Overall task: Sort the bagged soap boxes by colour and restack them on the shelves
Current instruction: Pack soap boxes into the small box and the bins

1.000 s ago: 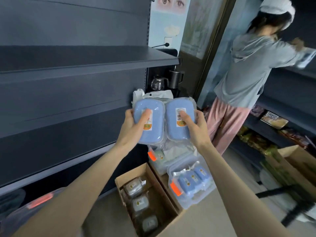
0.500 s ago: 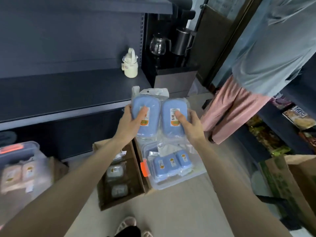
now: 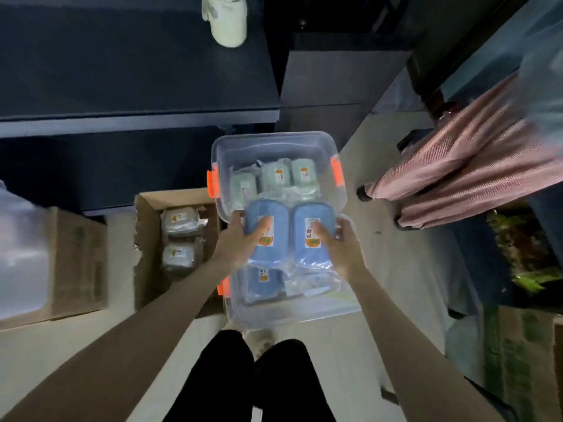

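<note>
Two blue bagged soap boxes are held side by side over the floor bins. My left hand [image 3: 240,239] grips the left blue box [image 3: 259,251], thumb across its label. My right hand [image 3: 338,242] grips the right blue box [image 3: 307,226] the same way. Below them a clear bin [image 3: 292,312] holds more blue bagged boxes [image 3: 262,284]. Behind it a second clear bin with orange latches [image 3: 274,144] holds several pale green bagged boxes [image 3: 278,176]. The dark shelf [image 3: 137,117] runs across the upper left.
An open cardboard box [image 3: 149,226] left of the bins holds grey bagged boxes [image 3: 179,217]. Another carton [image 3: 76,260] stands at far left. A cream bottle [image 3: 227,22] sits on the shelf. A person in pink trousers [image 3: 475,166] stands at right. My legs [image 3: 256,382] are below.
My view has tipped down from the shelves to the floor. Both hands have lowered the two blue boxes to just above the clear bins.
</note>
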Available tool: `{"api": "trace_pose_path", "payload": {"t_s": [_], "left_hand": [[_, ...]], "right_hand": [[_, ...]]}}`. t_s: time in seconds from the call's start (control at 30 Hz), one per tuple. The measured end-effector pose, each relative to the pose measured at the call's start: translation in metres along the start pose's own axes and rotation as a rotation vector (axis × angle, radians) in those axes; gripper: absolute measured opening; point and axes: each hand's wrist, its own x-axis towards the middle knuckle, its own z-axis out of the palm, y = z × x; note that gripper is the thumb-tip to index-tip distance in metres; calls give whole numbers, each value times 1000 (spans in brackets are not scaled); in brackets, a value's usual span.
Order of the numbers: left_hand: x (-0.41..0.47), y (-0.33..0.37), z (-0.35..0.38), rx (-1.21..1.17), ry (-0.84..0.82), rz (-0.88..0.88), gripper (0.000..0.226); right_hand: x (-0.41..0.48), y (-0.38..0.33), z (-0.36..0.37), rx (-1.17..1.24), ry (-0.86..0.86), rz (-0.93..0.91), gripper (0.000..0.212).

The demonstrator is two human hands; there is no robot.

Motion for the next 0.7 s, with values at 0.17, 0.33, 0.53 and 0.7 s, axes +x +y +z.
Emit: {"api": "trace_pose_path", "payload": {"t_s": [0.17, 0.33, 0.53, 0.7], "left_hand": [[29, -26, 65, 101, -11, -90, 48], [46, -67, 133, 219, 26, -252, 63], [74, -104, 177, 380, 106, -322, 66], [91, -122, 199, 380, 150, -307, 57]], "right_hand": [[52, 60, -28, -133, -69, 135, 41], [101, 115, -39, -397, -168, 180, 51], [144, 159, -33, -595, -229, 153, 53], [167, 179, -22, -632, -203, 84, 57]]}}
